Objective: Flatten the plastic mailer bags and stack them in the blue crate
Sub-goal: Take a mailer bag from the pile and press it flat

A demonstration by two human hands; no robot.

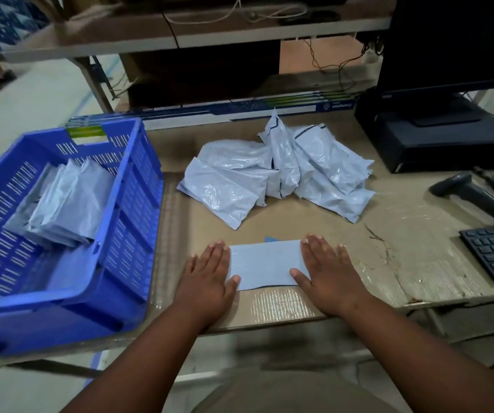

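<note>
Both hands — left hand [210,275], right hand [327,271] — fingers straight, flat on mailer bag [265,263] ends.

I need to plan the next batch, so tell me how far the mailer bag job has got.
Done: a stack of flattened bags already lies in the blue crate.
In hand: the left hand and right hand press flat on the two ends of one mailer bag on the table.
Left: a crumpled pile of bags behind it awaits flattening; that pile looks at least as big as the crate's stack.
</note>
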